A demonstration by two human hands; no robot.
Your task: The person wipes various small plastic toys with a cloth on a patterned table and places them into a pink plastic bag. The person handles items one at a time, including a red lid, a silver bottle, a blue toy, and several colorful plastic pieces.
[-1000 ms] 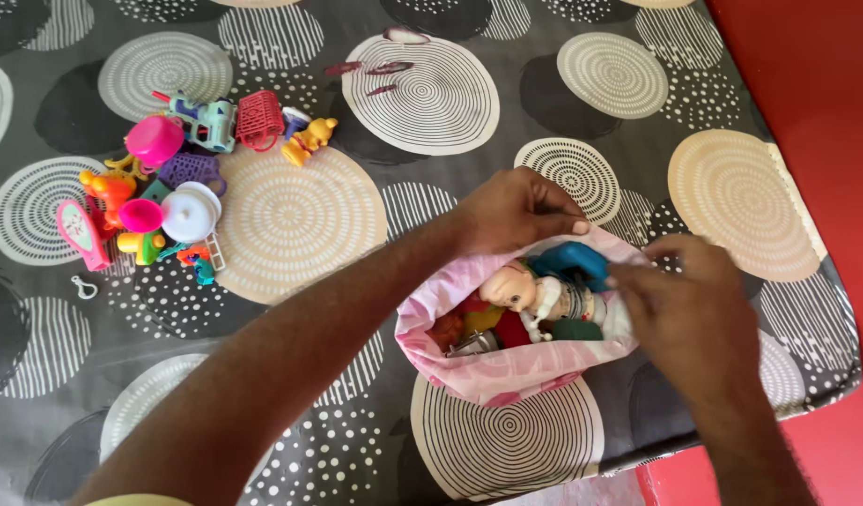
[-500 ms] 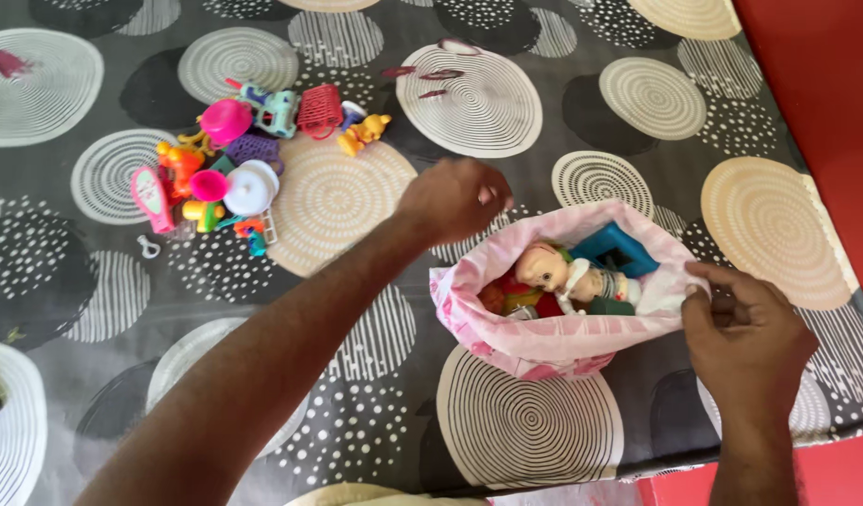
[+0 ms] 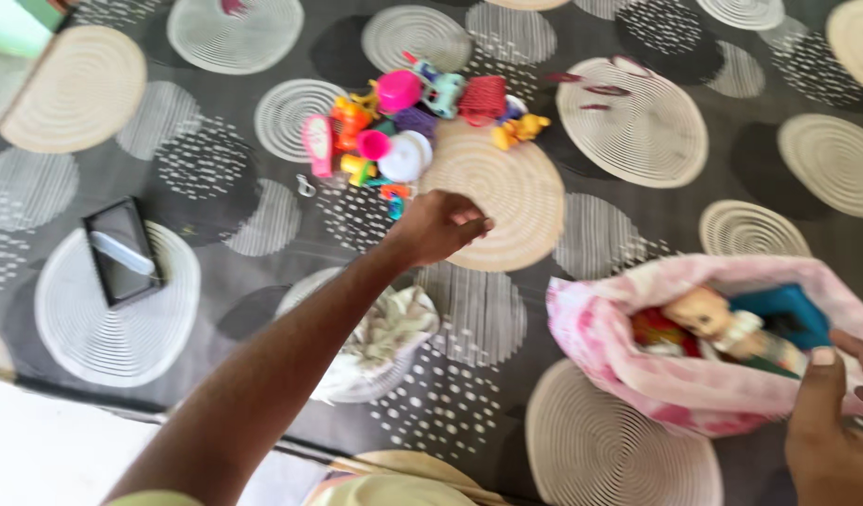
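Note:
My left hand (image 3: 440, 225) hovers over the patterned cloth, fingers loosely curled and holding nothing, just below a heap of small plastic toys (image 3: 403, 131). My right hand (image 3: 829, 426) pinches the near rim of a pink cloth bag (image 3: 628, 361) at the lower right. Inside the bag lie a doll (image 3: 722, 323), a blue toy (image 3: 787, 314) and a red one (image 3: 661, 330).
A grey bedsheet with round cream patterns (image 3: 628, 131) covers the surface. A dark phone-like slab with a pale stick on it (image 3: 122, 251) lies at the left. A crumpled pale cloth (image 3: 380, 342) sits under my left forearm. A white ring clip (image 3: 306, 186) lies beside the toys.
The view swung left, so the bag now sits at the right edge. My left hand left the bag's rim and travelled toward the toy heap. My right hand stays on the bag.

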